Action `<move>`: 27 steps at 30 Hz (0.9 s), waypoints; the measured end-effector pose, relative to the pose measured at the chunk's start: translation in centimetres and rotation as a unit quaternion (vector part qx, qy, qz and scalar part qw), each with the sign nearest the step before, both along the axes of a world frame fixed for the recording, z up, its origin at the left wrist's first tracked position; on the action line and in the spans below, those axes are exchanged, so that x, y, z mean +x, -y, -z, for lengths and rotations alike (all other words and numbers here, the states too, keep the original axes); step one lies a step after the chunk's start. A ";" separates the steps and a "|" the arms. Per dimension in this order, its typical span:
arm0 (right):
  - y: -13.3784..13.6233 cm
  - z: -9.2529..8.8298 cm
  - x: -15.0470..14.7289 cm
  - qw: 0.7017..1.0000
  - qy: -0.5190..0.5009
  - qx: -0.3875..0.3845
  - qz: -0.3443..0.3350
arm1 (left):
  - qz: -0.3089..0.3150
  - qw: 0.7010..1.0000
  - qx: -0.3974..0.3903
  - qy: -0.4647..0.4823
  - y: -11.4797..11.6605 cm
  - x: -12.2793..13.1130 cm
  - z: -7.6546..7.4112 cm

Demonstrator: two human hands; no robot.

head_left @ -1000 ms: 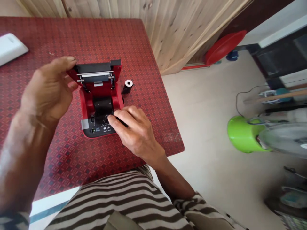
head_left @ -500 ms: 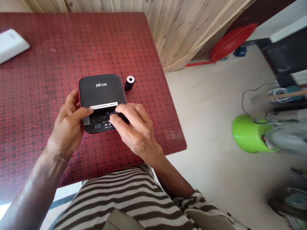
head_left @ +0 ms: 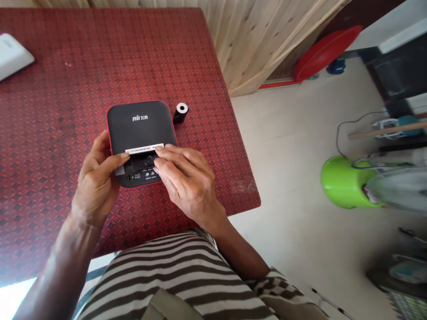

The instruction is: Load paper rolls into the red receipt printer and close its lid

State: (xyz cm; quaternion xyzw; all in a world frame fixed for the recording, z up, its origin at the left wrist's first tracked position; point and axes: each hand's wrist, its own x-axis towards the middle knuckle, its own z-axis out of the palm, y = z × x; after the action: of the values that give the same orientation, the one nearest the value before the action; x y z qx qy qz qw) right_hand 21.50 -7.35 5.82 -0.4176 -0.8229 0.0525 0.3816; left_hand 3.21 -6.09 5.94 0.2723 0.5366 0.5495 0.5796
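Observation:
A black, red-edged label or receipt printer (head_left: 143, 122) with white lettering lies over the table, a recess with sockets along its near side. My left hand (head_left: 100, 173) is closed around its left edge, the thumb on top by a white sticker strip (head_left: 142, 149). My right hand (head_left: 187, 175) is at the right end of the recess, fingers drawn together and pressed to it. Whatever the fingertips hold, if anything, is hidden beneath them. Just right of the printer's far corner stands a small dark roll (head_left: 181, 113) with a white end and a hollow core.
The table (head_left: 83, 80) has a red patterned top; its right edge drops to a pale floor. A white object (head_left: 15, 55) lies at far left. Wood panelling (head_left: 233, 35) borders the far side. On the floor are a green bucket (head_left: 340, 182) and a red basin (head_left: 323, 53).
My right hand has turned flatter, its fingers now closer together over the right end of the recess. The left hand still holds the printer. The view has shifted slightly.

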 end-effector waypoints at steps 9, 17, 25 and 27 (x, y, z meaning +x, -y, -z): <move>1.6 1.1 1.0 0.997 -0.050 0.049 0.029 | 0.018 1.000 0.017 -0.005 1.7 -1.4 -0.1; 2.0 1.2 2.0 0.995 -0.067 0.035 0.069 | 0.011 0.996 0.028 -0.085 3.0 -1.3 -0.2; 1.9 1.5 1.4 0.993 -0.086 0.040 0.077 | -0.034 0.996 0.025 -0.084 2.8 0.0 -0.3; 1.9 1.6 1.3 0.993 -0.087 0.039 0.073 | -0.041 0.996 0.022 -0.076 2.8 0.1 -0.2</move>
State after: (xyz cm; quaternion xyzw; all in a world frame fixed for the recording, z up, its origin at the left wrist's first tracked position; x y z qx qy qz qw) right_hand 22.84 -9.21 4.21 -0.4553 -0.7552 0.0291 0.4707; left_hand 3.28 -8.84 6.18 0.3038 0.5778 0.5622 0.5078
